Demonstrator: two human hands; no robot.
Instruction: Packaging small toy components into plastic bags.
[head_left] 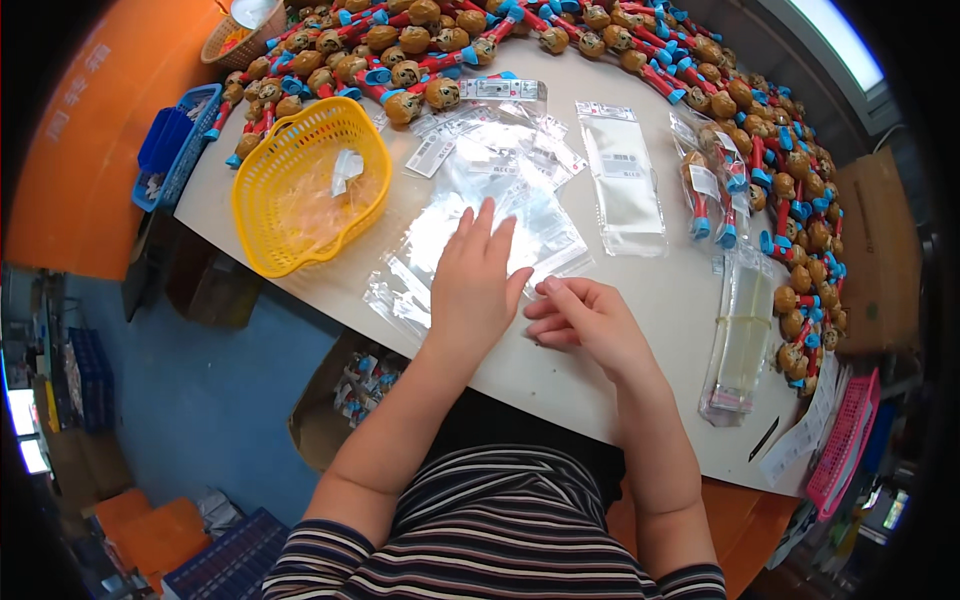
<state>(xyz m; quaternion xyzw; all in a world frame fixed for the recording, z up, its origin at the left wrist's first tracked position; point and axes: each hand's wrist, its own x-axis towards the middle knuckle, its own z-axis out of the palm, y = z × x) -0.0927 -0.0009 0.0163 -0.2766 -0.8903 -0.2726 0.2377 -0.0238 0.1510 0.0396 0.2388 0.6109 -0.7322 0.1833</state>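
My left hand (474, 275) lies over a loose pile of clear plastic bags (490, 180), its fingers stretched out flat. Just to its right is my right hand (590, 322), fingers curled and the thumb brought against them at the near edge of the pile. Whatever those fingertips may hold is too small to make out. Beyond the pile, a flat clear bag (622, 180) with a printed top lies alone. Farther right are a few bagged toys (705, 185), each with a round brown head and a red-and-blue handle.
A yellow basket (252, 205) stands left of the bags. Loose toys (415, 40) are heaped along the far and right edges. A banded stack of clear bags (742, 335) lies at right, near a pink basket (842, 445). A blue basket (190, 145) sits at the left edge.
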